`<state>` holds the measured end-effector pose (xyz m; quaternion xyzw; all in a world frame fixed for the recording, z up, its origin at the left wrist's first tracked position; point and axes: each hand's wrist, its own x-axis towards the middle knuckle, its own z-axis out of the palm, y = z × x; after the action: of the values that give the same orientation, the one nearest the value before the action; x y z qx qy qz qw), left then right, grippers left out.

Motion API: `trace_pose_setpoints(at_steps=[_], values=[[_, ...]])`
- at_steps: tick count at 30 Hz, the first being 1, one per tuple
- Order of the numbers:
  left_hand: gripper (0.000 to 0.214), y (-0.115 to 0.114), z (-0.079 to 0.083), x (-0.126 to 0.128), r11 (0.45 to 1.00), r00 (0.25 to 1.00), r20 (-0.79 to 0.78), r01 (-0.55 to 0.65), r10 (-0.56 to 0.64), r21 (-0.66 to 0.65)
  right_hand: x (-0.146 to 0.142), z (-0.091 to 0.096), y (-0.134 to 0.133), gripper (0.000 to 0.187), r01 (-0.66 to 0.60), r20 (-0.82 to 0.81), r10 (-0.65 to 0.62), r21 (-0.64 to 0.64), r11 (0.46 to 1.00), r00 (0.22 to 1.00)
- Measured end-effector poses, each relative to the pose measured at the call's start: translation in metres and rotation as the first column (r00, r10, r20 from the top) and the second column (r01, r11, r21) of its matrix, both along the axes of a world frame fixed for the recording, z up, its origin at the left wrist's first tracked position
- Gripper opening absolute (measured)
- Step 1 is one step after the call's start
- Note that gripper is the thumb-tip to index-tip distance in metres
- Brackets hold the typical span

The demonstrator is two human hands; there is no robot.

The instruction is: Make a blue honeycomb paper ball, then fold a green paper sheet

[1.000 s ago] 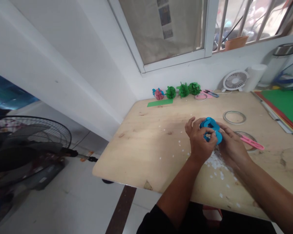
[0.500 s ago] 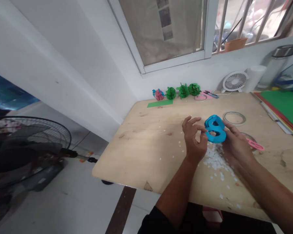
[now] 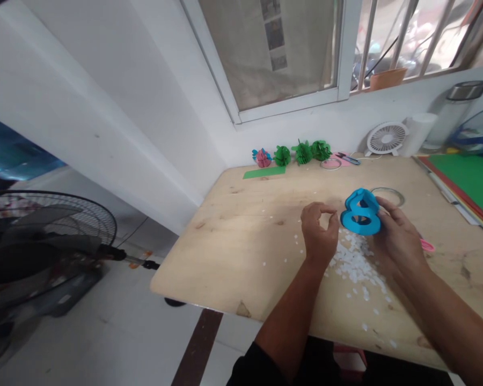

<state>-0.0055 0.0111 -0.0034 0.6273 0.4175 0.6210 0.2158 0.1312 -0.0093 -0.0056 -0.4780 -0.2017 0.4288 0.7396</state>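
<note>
Evidently shaped, the blue paper double loop (image 3: 364, 213) is held in your right hand (image 3: 400, 238) above white scraps (image 3: 358, 264); what it lacks doesn't show. Your left hand (image 3: 319, 230) pinches narrowly beside it, contents unclear. Three green paper balls (image 3: 303, 153) look finished.

1. Lg. blk fan (image 3: 50, 246), far L of view, beside table (image 3: 221, 241).
2. Sm. wht fan (image 3: 387, 138) at table's back edge, nr. wall (image 3: 326, 119); wht cylinder (image 3: 422, 135) just R.
3. Bottle (image 3: 446, 125) w/ silver cap, R of cylinder.
4. Window (image 3: 301, 64) above, bars (image 3: 404, 35) at R; orange-brn pot (image 3: 387, 79) by bars.
5. Stack of col. sheets (image 3: 469, 179), grn on top, R edge.
</note>
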Motion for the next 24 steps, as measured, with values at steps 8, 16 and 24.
trace_pose_setpoints(at_steps=[8, 16, 24], values=[[0.021, -0.008, -0.002, 0.009, 0.995, 0.988, -0.145, 0.032, -0.046, -0.096, 0.006, -0.010, 0.002, 0.040, -0.039, 0.047, 0.040, -0.019, 0.999, 0.998], [0.016, -0.008, -0.004, 0.012, 0.993, 0.976, -0.214, 0.005, -0.030, -0.115, 0.001, -0.010, 0.001, 0.047, -0.024, 0.089, 0.026, -0.027, 0.999, 0.996], [0.013, -0.001, -0.012, 0.015, 0.954, 0.988, -0.136, 0.035, -0.079, -0.299, 0.000, -0.010, 0.000, 0.039, 0.019, 0.226, -0.008, -0.044, 0.999, 0.974]])
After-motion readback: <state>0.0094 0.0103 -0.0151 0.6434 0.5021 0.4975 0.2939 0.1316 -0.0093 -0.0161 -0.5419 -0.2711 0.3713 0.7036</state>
